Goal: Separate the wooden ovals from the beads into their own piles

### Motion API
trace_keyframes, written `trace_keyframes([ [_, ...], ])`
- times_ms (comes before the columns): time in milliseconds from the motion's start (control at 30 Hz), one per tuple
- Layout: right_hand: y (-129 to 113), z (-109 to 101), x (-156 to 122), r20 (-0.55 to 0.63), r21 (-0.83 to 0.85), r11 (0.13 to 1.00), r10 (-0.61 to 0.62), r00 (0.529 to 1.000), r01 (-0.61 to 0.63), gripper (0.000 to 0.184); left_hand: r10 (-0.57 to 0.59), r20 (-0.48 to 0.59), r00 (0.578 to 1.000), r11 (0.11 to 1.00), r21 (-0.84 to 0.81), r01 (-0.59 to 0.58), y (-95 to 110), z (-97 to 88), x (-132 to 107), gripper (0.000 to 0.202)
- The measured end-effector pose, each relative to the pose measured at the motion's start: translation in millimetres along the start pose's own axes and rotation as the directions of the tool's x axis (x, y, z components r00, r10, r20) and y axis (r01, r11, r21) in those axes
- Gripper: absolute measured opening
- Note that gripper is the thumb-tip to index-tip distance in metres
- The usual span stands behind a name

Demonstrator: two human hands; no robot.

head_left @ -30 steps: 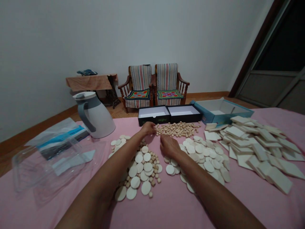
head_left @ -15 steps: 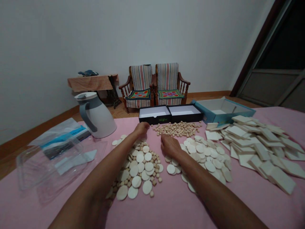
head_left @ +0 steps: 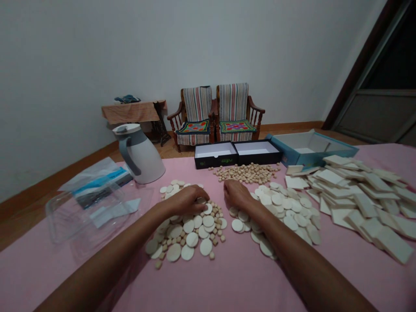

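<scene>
Since your left hand (head_left: 186,200) is right over the mixed pile (head_left: 188,225), where discs (head_left: 192,239) lie over and among little cubes (head_left: 222,238), you're probably best off working from the top down: pinch a loose disc by its rim, lift it straight up, and don't drag it, or you'll likely sweep cubes along with it. The fingers there are bent down toward the discs, with the tips next to a pale one, but you can't tell from this angle if they're gripping it or just touching. Your right hand (head_left: 236,193) is curled up in a loose fist between the bead heap (head_left: 248,172) and the disc heap (head_left: 290,222); its fingers are tucked away, so can't tell if anything's in there. Might be worth keeping that wrist clear of the disc heap, since your forearm crosses it and could nudge stuff. As for which way things point: the discs are round, so no long axis to line up, just a flat face. Most show that face upward, while some tip where they lean on neighbours or cubes. The cubes are about as long as wide, turned every which way. All of the mixed pile is on the pink cloth (head_left: 198,286), in front of you and a bit left.
</scene>
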State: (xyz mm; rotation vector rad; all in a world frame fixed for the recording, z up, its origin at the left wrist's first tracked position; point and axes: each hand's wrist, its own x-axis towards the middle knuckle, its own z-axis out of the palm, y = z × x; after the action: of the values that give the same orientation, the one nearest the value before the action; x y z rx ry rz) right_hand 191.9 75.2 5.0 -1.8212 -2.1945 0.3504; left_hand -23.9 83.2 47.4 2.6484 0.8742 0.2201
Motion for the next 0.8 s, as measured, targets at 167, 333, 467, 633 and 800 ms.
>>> trace_keyframes([
  [167,-5.0,-4.5,0.4,0.105,0.193,0.958,-0.238,0.966,0.215,0.023,0.086,-0.148,0.985,0.985,0.160,-0.062,-2.1,4.0,-28.6,0.016],
  [333,-15.7,1.8,-6.8,0.079,0.381,0.871,-0.365,0.928,0.310,0.032,0.088,-0.293,0.952,0.979,0.204,-0.028,-2.9,15.9,-56.6,0.018],
  [467,-24.2,5.0,-10.2,0.012,0.368,0.859,-0.388,0.922,0.357,0.026,0.076,-0.391,0.917,0.967,0.253,0.028,4.1,28.4,-74.9,0.021],
  [633,-30.3,10.0,-10.2,-0.004,0.308,0.880,-0.379,0.925,0.362,0.023,0.067,-0.450,0.890,0.957,0.281,0.070,6.4,37.7,-86.1,0.022],
  [800,-23.2,8.5,-5.7,-0.029,0.307,0.886,-0.356,0.934,0.347,0.029,0.067,-0.484,0.873,0.956,0.281,0.082,2.7,40.7,-89.4,0.023],
])
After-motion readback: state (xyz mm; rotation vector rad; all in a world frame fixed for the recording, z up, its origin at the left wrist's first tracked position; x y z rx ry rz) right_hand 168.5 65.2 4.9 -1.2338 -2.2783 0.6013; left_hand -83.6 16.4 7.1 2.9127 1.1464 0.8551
